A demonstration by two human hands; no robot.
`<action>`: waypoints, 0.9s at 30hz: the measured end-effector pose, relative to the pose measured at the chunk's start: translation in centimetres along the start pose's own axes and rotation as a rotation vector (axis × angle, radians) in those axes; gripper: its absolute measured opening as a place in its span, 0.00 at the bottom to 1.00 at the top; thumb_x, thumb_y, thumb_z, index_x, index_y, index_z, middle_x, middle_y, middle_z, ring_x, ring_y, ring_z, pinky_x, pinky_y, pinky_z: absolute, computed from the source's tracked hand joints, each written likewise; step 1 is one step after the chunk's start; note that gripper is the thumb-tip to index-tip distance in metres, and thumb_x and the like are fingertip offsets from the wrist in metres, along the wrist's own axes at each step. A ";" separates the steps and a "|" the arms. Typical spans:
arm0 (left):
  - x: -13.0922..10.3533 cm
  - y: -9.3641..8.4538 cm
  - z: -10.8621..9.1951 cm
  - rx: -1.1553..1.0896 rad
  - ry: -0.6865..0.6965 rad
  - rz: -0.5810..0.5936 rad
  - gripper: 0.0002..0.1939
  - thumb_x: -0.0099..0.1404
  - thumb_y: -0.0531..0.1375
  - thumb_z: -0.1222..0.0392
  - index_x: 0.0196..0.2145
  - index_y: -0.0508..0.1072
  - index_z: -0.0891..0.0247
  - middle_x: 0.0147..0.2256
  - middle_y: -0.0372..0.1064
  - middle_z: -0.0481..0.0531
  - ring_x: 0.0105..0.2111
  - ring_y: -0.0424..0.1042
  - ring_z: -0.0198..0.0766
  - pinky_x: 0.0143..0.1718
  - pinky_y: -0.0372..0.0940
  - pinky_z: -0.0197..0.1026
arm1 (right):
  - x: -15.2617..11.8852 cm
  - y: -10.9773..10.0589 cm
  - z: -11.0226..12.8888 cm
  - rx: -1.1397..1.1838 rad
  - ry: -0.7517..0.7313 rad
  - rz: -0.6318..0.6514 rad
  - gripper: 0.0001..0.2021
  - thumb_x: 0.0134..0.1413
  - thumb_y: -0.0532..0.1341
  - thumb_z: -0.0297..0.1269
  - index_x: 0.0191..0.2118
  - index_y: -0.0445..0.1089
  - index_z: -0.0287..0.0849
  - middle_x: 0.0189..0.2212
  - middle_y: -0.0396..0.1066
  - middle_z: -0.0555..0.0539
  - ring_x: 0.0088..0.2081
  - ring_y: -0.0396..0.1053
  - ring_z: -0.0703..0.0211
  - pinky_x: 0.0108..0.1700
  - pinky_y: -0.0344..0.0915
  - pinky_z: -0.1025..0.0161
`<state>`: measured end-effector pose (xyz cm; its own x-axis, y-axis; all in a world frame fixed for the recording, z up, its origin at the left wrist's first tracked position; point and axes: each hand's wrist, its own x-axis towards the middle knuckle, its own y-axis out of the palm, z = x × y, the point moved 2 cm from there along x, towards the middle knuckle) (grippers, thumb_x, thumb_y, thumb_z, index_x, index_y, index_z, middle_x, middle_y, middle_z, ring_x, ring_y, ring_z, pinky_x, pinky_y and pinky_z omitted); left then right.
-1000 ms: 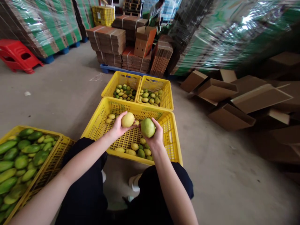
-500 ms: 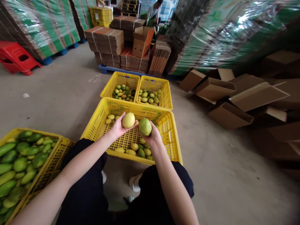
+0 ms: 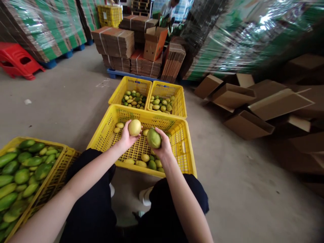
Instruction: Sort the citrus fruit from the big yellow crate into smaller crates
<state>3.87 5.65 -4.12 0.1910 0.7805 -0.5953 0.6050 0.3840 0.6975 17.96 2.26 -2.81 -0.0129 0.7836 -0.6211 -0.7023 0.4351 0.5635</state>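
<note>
My left hand (image 3: 130, 135) is closed around a pale yellow, lemon-like fruit (image 3: 134, 127), palm turned up beneath it. In my right hand (image 3: 164, 143) sits a green, lemon-like fruit (image 3: 154, 138), fingers curled over its right side and top. Both fruits are held apart from each other above a large yellow plastic crate (image 3: 191, 148) with perforated walls. Inside that crate, yellow fruits (image 3: 118, 126) lie at the left. Several yellow and green fruits (image 3: 152, 164) gather along its near side, partly hidden by my right wrist.
Two smaller yellow crates (image 3: 184, 101) of mixed fruit adjoin the far side. Left of my knees stands a crate (image 3: 65, 150) heaped with green fruits (image 3: 22, 175). Cartons (image 3: 235, 96) lie at right; flattened boxes (image 3: 118, 42) stack behind. A person (image 3: 167, 9) is in the background.
My left hand has shifted slightly left and up with the yellow fruit. My right hand has turned the green fruit and tilted it left, and the gap between the hands has widened.
</note>
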 end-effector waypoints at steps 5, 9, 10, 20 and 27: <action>0.2 0.0 0.3 0.018 -0.057 -0.032 0.19 0.73 0.48 0.56 0.51 0.72 0.68 0.29 0.75 0.56 0.24 0.75 0.40 0.24 0.70 0.39 | 1.1 -1.0 0.0 0.132 0.016 -0.024 0.05 0.56 0.61 0.38 0.34 0.71 0.42 0.23 0.75 0.49 0.26 0.74 0.55 0.28 0.74 0.60; -0.2 0.2 0.3 0.044 -0.081 -0.016 0.21 0.73 0.50 0.52 0.53 0.70 0.69 0.30 0.75 0.58 0.26 0.77 0.43 0.27 0.74 0.42 | 1.3 -1.3 0.1 0.102 0.064 -0.070 0.11 0.62 0.53 0.38 0.36 0.71 0.42 0.23 0.76 0.47 0.26 0.74 0.55 0.25 0.71 0.61; -0.4 0.3 0.2 0.061 -0.071 -0.004 0.21 0.72 0.53 0.51 0.53 0.70 0.69 0.30 0.75 0.57 0.26 0.77 0.44 0.26 0.74 0.43 | 1.2 -1.3 0.1 0.095 0.055 -0.074 0.11 0.62 0.53 0.39 0.36 0.71 0.42 0.24 0.76 0.47 0.26 0.74 0.56 0.25 0.71 0.62; -0.8 0.4 0.0 0.123 -0.041 0.059 0.24 0.72 0.48 0.52 0.49 0.72 0.76 0.27 0.75 0.62 0.24 0.76 0.42 0.20 0.69 0.36 | 0.0 -0.5 0.6 0.096 -0.030 -0.021 0.05 0.53 0.63 0.38 0.32 0.69 0.43 0.23 0.74 0.49 0.23 0.72 0.57 0.26 0.72 0.62; -0.2 0.3 0.0 0.044 -0.061 0.065 0.22 0.71 0.49 0.59 0.57 0.69 0.71 0.34 0.77 0.61 0.29 0.78 0.43 0.28 0.73 0.41 | 0.7 -1.2 0.4 0.156 -0.040 -0.074 0.05 0.53 0.61 0.38 0.34 0.71 0.44 0.24 0.76 0.49 0.27 0.75 0.55 0.30 0.74 0.58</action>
<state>3.99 5.58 -3.82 0.2767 0.7712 -0.5732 0.6225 0.3105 0.7183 19.08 2.50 -3.71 0.0648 0.7627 -0.6435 -0.5813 0.5530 0.5969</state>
